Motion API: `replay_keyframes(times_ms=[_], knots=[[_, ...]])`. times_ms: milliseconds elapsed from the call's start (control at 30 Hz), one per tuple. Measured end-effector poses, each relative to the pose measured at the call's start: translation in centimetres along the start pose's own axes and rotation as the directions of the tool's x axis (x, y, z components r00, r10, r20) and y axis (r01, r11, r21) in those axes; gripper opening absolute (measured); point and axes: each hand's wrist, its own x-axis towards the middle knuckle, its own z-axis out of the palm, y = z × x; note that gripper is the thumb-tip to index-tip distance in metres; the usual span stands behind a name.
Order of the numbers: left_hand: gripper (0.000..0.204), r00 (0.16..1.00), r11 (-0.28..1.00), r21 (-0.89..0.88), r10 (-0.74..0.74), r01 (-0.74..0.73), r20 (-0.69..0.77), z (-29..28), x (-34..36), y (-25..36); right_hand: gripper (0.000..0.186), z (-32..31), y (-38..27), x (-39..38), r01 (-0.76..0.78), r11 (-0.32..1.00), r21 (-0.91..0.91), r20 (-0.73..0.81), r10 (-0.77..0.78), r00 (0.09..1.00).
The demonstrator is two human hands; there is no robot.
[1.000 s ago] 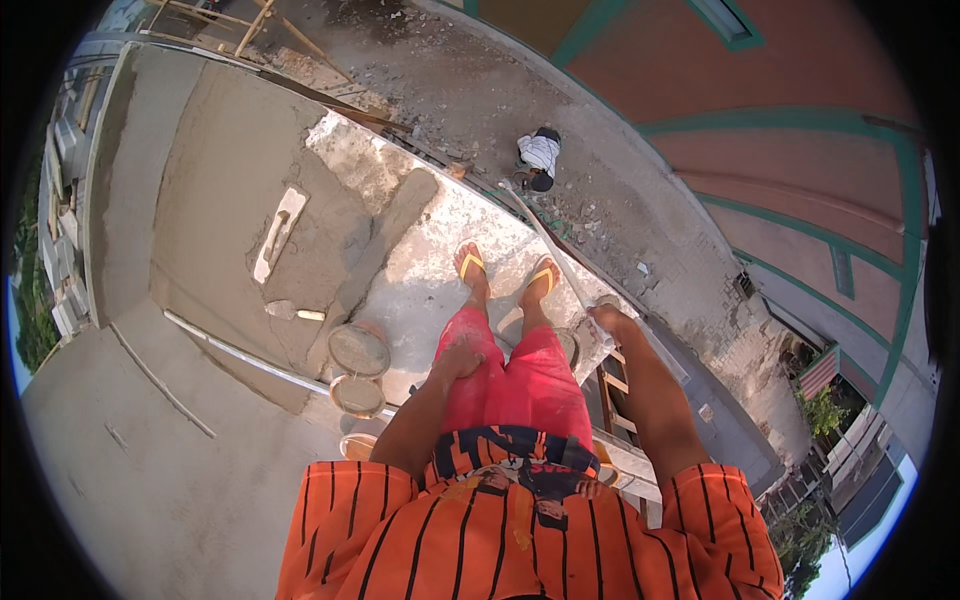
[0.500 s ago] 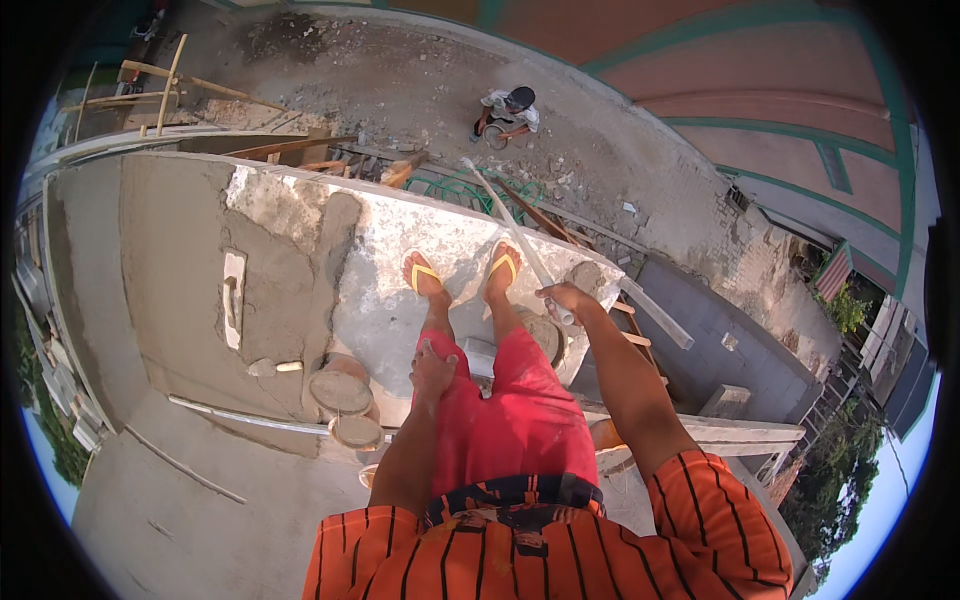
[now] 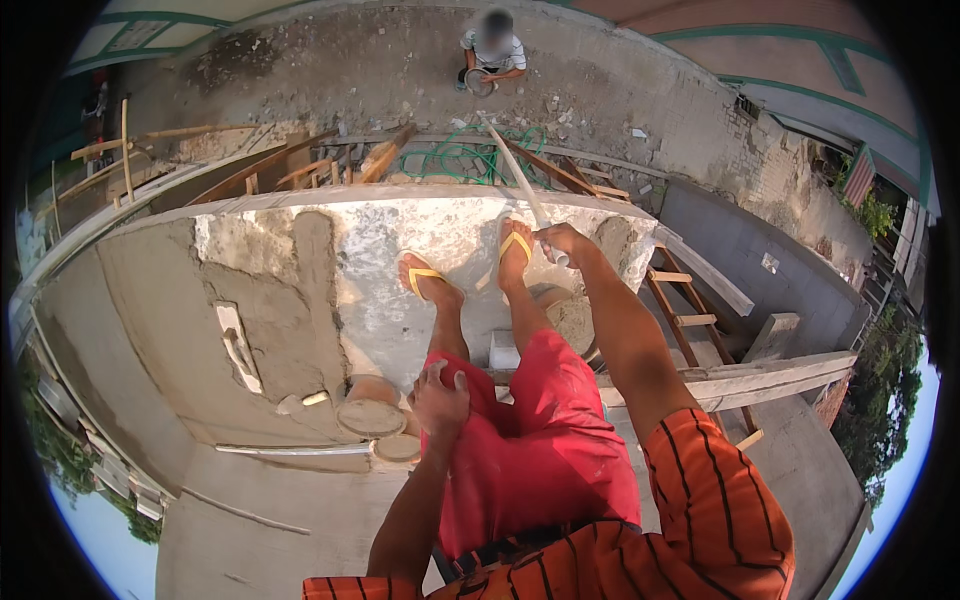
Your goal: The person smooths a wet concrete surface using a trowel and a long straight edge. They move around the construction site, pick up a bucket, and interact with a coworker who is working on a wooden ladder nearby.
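My right hand (image 3: 565,243) is closed around the lower end of a long pale pipe (image 3: 522,182). The pipe slants away past my right foot, over the ledge's far edge. Resting on the red shorts at my left thigh is my left hand (image 3: 441,402), fingers apart and slightly bent, holding nothing. I stand in yellow-strapped flip-flops on a whitish concrete ledge (image 3: 385,250). Left of my feet, a plastering float (image 3: 237,350) lies on wet mortar (image 3: 275,310). Beside it is a small trowel (image 3: 300,402) with a pale handle.
Round mortar containers stand near my left leg (image 3: 372,417) and right leg (image 3: 573,325). A wooden ladder (image 3: 695,320) leans at the right, near a long beam (image 3: 740,380). Below, beyond a green hose (image 3: 450,160), a person (image 3: 505,55) crouches with a round pan (image 3: 479,83).
My view has tilted and shifted. My right hand keeps its grip on the pipe, and my left hand stays at my thigh. The person below has raised their head.
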Motion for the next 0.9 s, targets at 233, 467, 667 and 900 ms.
replay_keyframes(times_ms=[233, 467, 667, 900], knots=[[0.041, 0.999, 0.997, 0.076, 0.036, -0.035, -0.017, 0.6, 1.2, -0.5, 0.018, 2.4, 1.1, 8.6, 0.099, 0.969, 0.225, 0.009, -0.104, 0.995], [0.041, 0.999, 0.996, 0.078, 0.032, -0.033, 0.005, 0.7, 1.4, -1.6, 0.016, 4.1, -1.0, 13.4, 0.001, 0.946, 0.323, -0.03, 0.009, 1.0], [0.041, 1.0, 0.998, 0.054, 0.026, -0.026, -0.002, 1.4, 1.4, -2.7, 0.019, 5.6, -3.7, 12.4, 0.125, 0.981, 0.149, -0.166, -0.1, 0.981], [0.043, 0.998, 0.997, 0.069, -0.047, 0.045, 0.035, 1.1, 1.2, -2.4, 0.016, 4.7, -1.9, 11.3, 0.007, 0.987, 0.159, -0.006, -0.006, 1.0]])
